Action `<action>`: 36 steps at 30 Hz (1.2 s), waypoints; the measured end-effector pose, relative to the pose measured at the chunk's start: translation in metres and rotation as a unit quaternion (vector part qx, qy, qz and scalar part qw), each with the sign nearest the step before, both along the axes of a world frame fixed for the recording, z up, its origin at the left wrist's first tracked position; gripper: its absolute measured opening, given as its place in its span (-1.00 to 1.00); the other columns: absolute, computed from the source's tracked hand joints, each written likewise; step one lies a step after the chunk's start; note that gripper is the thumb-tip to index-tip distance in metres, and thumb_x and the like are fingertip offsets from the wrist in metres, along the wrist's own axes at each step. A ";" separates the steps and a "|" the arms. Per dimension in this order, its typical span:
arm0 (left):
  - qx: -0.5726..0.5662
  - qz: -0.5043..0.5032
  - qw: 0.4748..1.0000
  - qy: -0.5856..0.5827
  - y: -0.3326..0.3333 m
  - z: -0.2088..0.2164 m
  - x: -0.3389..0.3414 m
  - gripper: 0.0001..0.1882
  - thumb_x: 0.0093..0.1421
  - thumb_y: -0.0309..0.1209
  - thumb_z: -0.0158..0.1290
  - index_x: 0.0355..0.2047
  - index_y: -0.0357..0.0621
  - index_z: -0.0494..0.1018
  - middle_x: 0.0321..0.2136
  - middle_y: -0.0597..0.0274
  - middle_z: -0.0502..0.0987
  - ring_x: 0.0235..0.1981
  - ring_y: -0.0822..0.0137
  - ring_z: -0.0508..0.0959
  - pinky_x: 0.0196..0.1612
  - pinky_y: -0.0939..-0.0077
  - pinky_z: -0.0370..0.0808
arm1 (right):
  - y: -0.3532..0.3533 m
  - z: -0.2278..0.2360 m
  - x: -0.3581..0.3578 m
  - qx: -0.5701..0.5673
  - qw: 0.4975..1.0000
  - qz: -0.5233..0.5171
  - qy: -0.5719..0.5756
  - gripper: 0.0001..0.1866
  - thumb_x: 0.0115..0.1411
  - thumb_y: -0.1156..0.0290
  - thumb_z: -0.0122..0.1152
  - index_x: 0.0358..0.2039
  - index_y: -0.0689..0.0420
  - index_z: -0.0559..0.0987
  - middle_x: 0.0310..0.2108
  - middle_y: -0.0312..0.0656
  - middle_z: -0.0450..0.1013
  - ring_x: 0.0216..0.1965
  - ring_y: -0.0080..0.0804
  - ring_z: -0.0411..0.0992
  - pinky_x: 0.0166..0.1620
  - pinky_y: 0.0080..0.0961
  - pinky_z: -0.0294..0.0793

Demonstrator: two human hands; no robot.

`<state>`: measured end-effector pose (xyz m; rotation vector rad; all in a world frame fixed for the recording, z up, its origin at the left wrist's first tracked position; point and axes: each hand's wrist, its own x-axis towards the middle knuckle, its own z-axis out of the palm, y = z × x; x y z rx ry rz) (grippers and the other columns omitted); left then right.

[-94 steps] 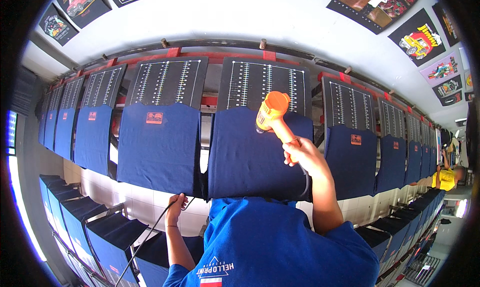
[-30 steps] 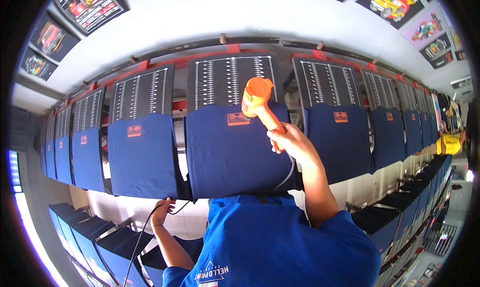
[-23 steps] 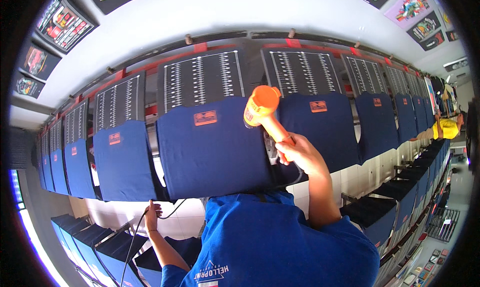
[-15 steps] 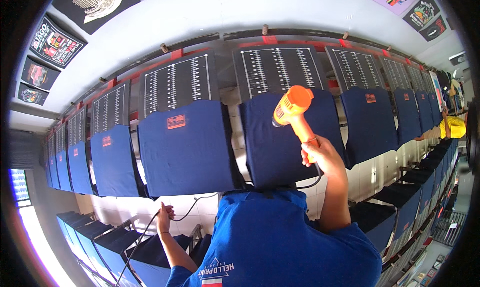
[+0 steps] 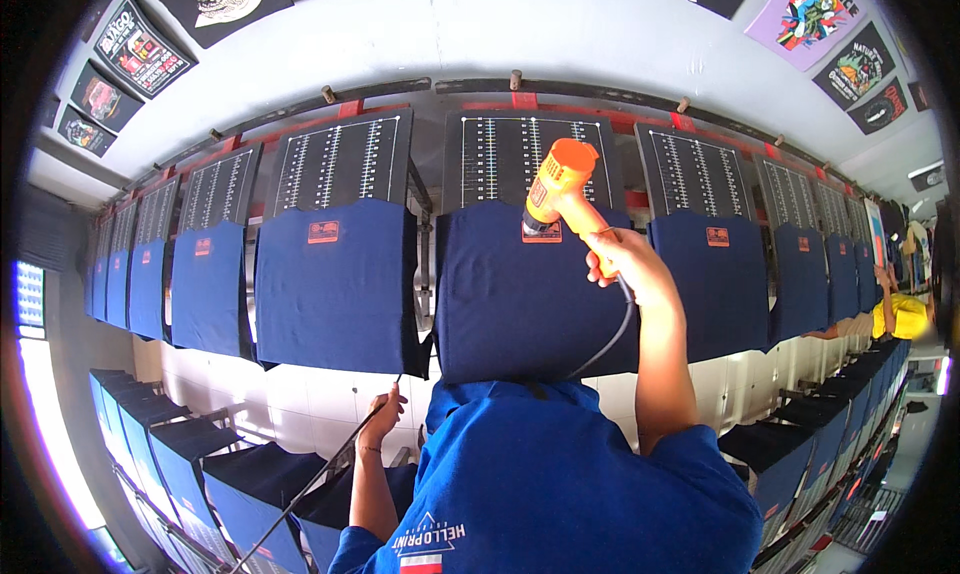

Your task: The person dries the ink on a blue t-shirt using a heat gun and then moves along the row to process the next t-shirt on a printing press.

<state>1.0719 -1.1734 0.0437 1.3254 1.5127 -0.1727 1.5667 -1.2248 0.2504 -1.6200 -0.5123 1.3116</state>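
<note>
My right hand (image 5: 637,264) is wrapped round the handle of an orange heat gun (image 5: 565,189). Its dark nozzle hangs over a small orange print (image 5: 541,238) and hides part of it. That print is on the neck area of a navy shirt (image 5: 520,309) stretched over a black board (image 5: 500,154) with white ruler marks. Low on the left, beside the shirt's near edge, my left hand (image 5: 388,411) is closed round the heat gun's black cord (image 5: 312,482). The cord's middle stretch is hidden behind my body and the shirt.
More boards with navy shirts (image 5: 335,304) run left and right in a curved row. Another row (image 5: 160,454) stands behind me. A dark rail (image 5: 590,91) with pegs crosses the far side. At the far right a person in yellow (image 5: 903,316) stands by the row.
The heat gun has moved left and its nozzle has come over the orange print, which was hidden before. My left hand has shifted right along with the cord. My body has moved along the row.
</note>
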 end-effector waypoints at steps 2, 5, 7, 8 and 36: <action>0.006 0.058 0.998 -0.038 -0.005 -0.013 0.005 -0.29 0.29 0.17 -0.35 -0.40 -0.23 0.53 -0.63 0.23 0.47 -0.62 0.42 0.42 -0.49 0.47 0.36 | 0.006 -0.010 -0.006 0.015 0.999 0.010 -0.030 -0.69 0.18 0.15 0.16 -0.34 0.17 0.44 -0.55 -0.32 0.42 -0.54 -0.57 0.46 -0.53 -0.67 0.41; 0.039 0.264 0.956 -0.122 0.000 -0.042 -0.004 -0.30 0.28 0.21 -0.37 -0.56 -0.19 0.38 -0.72 0.21 0.40 -0.74 0.41 0.39 -0.68 0.57 0.28 | 0.009 -0.011 -0.007 0.000 0.999 0.036 -0.018 -0.69 0.19 0.15 0.15 -0.36 0.16 0.43 -0.56 -0.32 0.41 -0.55 -0.57 0.46 -0.53 -0.64 0.41; 0.089 0.356 0.917 -0.159 0.006 -0.049 -0.002 -0.34 0.29 0.19 -0.36 -0.59 -0.14 0.33 -0.73 0.21 0.38 -0.76 0.40 0.37 -0.71 0.58 0.26 | 0.008 -0.015 -0.004 0.003 0.999 0.031 -0.005 -0.70 0.19 0.16 0.15 -0.36 0.16 0.42 -0.56 -0.32 0.41 -0.55 -0.57 0.45 -0.53 -0.65 0.41; 0.125 0.388 0.895 -0.181 0.008 -0.051 -0.004 -0.37 0.30 0.17 -0.35 -0.60 -0.12 0.30 -0.73 0.21 0.37 -0.76 0.40 0.36 -0.71 0.58 0.25 | 0.007 -0.019 -0.006 0.005 1.000 0.030 0.005 -0.70 0.19 0.16 0.15 -0.36 0.17 0.42 -0.56 -0.32 0.41 -0.55 -0.57 0.45 -0.53 -0.65 0.41; 0.183 0.581 0.787 -0.097 0.057 -0.048 0.029 -0.22 0.21 0.30 -0.38 -0.03 -0.24 0.21 -0.24 0.14 0.18 -0.33 0.26 0.23 -0.28 0.44 0.14 | 0.022 -0.033 -0.015 0.022 0.999 0.033 0.000 -0.69 0.19 0.19 0.16 -0.31 0.20 0.41 -0.56 -0.34 0.38 -0.56 -0.61 0.41 -0.50 -0.67 0.40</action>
